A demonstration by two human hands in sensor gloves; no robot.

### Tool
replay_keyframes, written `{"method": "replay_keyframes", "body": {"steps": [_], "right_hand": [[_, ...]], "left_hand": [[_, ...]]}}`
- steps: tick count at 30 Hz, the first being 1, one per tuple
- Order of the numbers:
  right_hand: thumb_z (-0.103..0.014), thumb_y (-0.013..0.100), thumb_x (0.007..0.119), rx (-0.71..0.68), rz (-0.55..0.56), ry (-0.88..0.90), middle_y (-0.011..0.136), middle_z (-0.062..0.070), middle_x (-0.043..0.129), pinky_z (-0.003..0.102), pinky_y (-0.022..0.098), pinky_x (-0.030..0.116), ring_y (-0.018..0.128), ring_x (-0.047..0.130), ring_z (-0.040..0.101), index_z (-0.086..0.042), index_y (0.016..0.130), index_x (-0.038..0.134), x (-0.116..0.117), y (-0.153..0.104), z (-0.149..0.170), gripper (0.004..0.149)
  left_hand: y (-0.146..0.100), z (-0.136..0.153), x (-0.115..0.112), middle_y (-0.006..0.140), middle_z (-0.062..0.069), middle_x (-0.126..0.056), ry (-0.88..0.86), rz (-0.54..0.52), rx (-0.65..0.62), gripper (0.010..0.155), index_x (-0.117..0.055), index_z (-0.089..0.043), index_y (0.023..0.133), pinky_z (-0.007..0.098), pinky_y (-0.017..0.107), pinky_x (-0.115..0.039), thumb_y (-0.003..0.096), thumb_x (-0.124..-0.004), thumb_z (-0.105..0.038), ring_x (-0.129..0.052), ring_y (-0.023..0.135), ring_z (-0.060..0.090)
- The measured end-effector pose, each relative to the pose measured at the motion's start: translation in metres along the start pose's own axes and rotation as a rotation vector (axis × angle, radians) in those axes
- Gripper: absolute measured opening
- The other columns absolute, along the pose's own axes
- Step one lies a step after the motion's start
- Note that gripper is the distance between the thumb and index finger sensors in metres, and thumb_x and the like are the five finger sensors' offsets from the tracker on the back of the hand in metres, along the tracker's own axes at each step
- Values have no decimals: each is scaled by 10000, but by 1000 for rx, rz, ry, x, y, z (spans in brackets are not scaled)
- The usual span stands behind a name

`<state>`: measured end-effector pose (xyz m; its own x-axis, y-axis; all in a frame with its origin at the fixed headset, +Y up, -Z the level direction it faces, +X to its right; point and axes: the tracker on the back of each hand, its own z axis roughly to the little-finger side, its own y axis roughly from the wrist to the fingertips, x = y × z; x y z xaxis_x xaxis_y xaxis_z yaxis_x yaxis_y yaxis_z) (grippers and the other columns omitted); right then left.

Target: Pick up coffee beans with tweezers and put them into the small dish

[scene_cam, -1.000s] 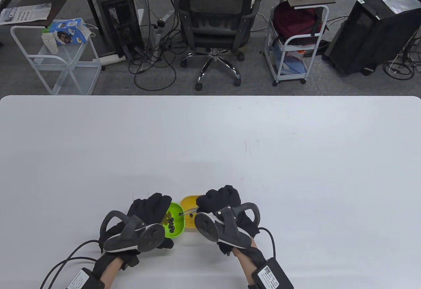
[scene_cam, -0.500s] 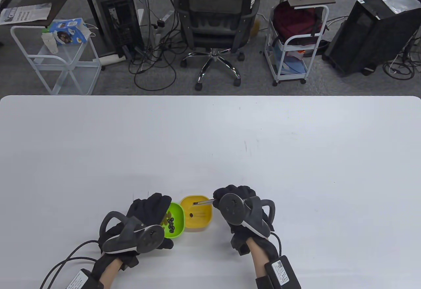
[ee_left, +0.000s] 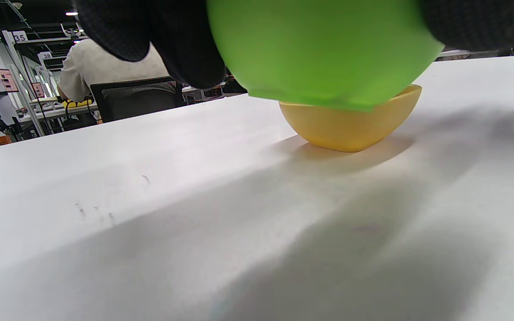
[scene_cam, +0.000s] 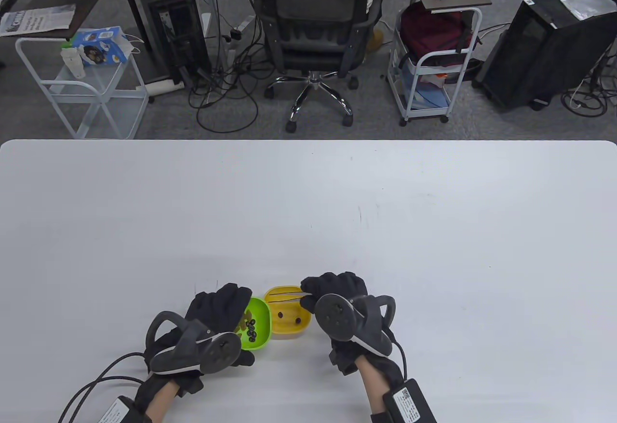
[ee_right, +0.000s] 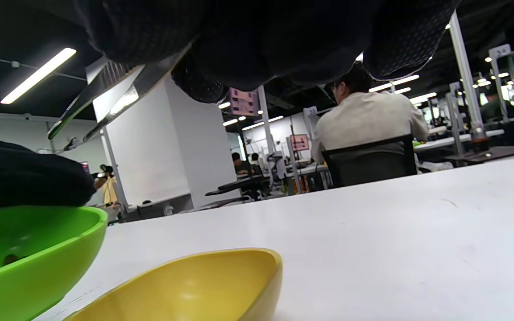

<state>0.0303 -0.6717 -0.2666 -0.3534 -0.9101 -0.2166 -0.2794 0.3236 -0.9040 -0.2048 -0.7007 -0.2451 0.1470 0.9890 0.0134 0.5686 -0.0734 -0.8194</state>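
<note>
My left hand [scene_cam: 222,303] grips the far left side of the green dish [scene_cam: 261,339], which holds several dark coffee beans [scene_cam: 250,329]. The yellow dish [scene_cam: 290,328] stands right beside it with two beans [scene_cam: 280,314] inside. My right hand [scene_cam: 328,290] holds metal tweezers [scene_cam: 284,296] over the yellow dish's far rim, with the arms apart and nothing between the tips. In the left wrist view my fingers [ee_left: 181,40] wrap the green dish [ee_left: 324,49] in front of the yellow dish [ee_left: 350,125]. The right wrist view shows the tweezers [ee_right: 101,102] above both dishes [ee_right: 194,285].
Both dishes sit near the front edge of the white table [scene_cam: 385,211]. Beyond the far edge stand an office chair [scene_cam: 315,33], two white carts [scene_cam: 91,85] and a computer tower [scene_cam: 544,42].
My right hand carried a bean in the tweezers from the green dish to the yellow dish and let it drop. The yellow dish now holds two beans. My left hand stayed still.
</note>
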Motion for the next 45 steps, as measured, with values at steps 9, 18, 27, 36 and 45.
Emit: {"method": "replay_keyframes", "body": {"steps": [9, 18, 27, 36, 45], "right_hand": [[-419, 388, 711, -153, 9, -176, 605, -77, 886, 570, 698, 700, 460, 918, 179, -267, 799, 816, 12, -4, -36, 450], [-420, 385, 717, -203, -30, -251, 603, -79, 889, 568, 699, 701, 460, 920, 178, -270, 795, 820, 23, -6, -46, 448], [-421, 384, 719, -238, -49, -317, 603, -82, 888, 567, 700, 701, 459, 920, 177, -273, 797, 817, 33, -7, -53, 450], [-418, 383, 720, -248, -47, -351, 602, -80, 888, 568, 702, 699, 460, 919, 179, -271, 795, 819, 31, -7, -56, 448], [-417, 387, 711, -276, -28, -435, 603, -80, 885, 564, 707, 697, 462, 916, 180, -273, 793, 817, 34, -9, -63, 444]], "left_hand": [[1, -1, 0, 1202, 300, -606, 16, 5, -2, 1143, -469, 1, 1189, 673, 739, -698, 336, -706, -722, -873, 959, 437], [2, -1, 0, 1201, 302, -605, 11, 2, 1, 1141, -468, -2, 1190, 672, 739, -699, 337, -705, -722, -873, 959, 435], [2, -2, 0, 1202, 300, -606, 9, 11, -1, 1142, -468, -3, 1189, 672, 739, -699, 334, -707, -722, -873, 960, 435], [2, -2, 0, 1202, 299, -606, 9, 4, -6, 1142, -468, -3, 1190, 671, 740, -699, 335, -707, -722, -873, 960, 435], [2, -2, -1, 1204, 293, -606, 6, 3, -11, 1141, -470, -8, 1189, 669, 741, -701, 331, -708, -722, -876, 961, 429]]}}
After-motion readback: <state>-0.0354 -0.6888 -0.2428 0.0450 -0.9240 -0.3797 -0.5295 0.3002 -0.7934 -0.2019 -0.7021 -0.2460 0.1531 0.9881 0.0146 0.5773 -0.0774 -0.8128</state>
